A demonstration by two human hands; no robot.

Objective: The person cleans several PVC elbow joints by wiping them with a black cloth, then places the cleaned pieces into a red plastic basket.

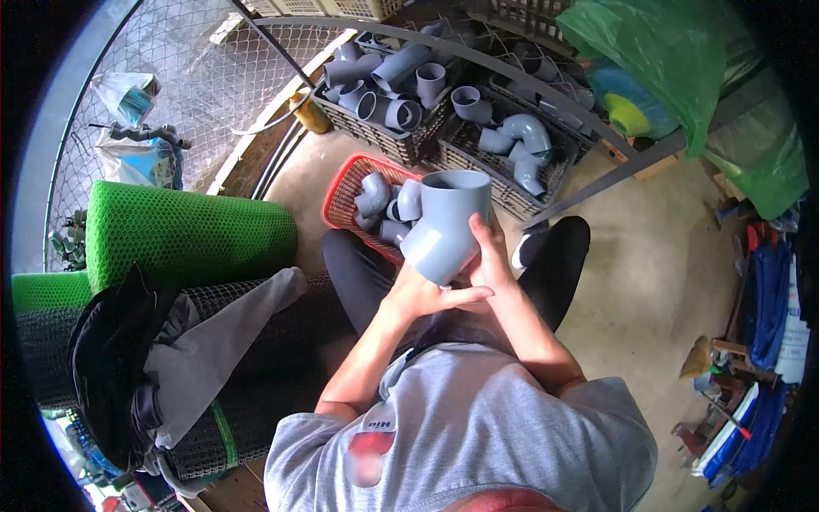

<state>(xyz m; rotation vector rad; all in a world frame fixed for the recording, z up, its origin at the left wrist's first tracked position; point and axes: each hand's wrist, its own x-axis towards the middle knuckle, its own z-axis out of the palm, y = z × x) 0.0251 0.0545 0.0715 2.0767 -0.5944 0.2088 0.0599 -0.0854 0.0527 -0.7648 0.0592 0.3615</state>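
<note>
The grey T-shirt (503, 418) lay nearest, a red print on its chest, and both bare forearms reached forward from it. The left hand (416, 294) was at the lower end of a large grey pipe elbow (452, 222), its thumb stretched out to the right; its other fingers were mostly out of sight, so how far they were closed could not be told. The right hand (490, 260) was partly closed and had hold of the elbow's right side, one digit pointing up along the wall. The elbow was held above the lap, its wide round mouth upward and its lower part slanting to the left. Dark trousers (554, 269) covered the bent knees on either side. To the left, a dark garment (111, 358) and a grey cloth (213, 350) lay over black mesh rolls (230, 431), with a green mesh roll (188, 230) just beyond. Ahead, a red basket (334, 192) held smaller grey fittings (373, 194), partly behind the elbow. Farther off, two dark crates (394, 147) (525, 205) stood on the floor (636, 256) with more grey pipe pieces inside. Green plastic sheeting (657, 51) hung at the upper right, and wire netting (205, 77) stretched across the upper left.
</note>
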